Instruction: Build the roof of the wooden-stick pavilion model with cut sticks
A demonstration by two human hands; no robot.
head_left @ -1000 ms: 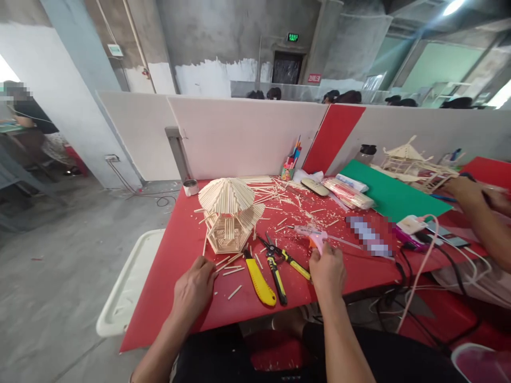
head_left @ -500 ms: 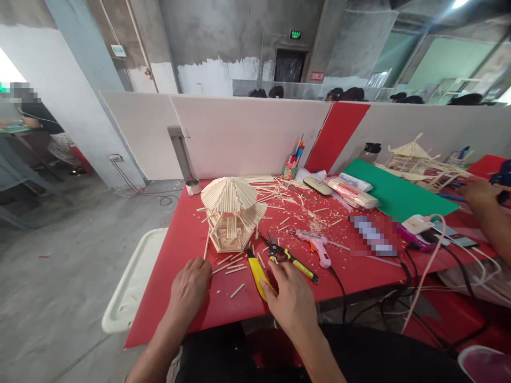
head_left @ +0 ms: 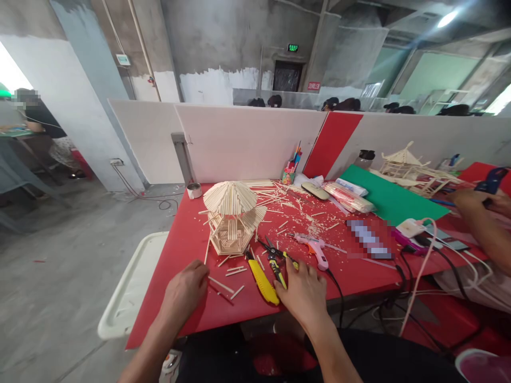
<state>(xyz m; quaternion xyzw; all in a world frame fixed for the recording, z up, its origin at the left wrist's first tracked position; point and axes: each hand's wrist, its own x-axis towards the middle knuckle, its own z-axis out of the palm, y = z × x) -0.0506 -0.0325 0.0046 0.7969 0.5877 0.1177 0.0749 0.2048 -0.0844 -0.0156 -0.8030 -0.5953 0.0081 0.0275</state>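
My left hand (head_left: 187, 290), fingers pinched, holds a thin wooden stick (head_left: 221, 284) just above the red tabletop; a shadow falls beneath it. My right hand (head_left: 305, 290) curls over the yellow-and-black pliers (head_left: 275, 260), thumb by one handle and fingers over the other, jaws apart. Between the hands lies a yellow utility knife (head_left: 261, 279), with short cut sticks (head_left: 236, 270) beside it. Beyond them stands a small pavilion (head_left: 231, 221) built of wooden sticks, with a conical roof. One stick leans at its left side.
A pink glue gun (head_left: 317, 251) lies to the right, its cord running off the table edge. Farther back are loose sticks, shavings, a pen cup (head_left: 288, 174), a tin (head_left: 194, 190) and a green board (head_left: 387, 194). Another person's hand (head_left: 471, 205) works at far right.
My right hand has moved right, off the knife and over the pliers, which have shifted. My left hand now has a stick raised in its fingers. The view has tilted slightly.
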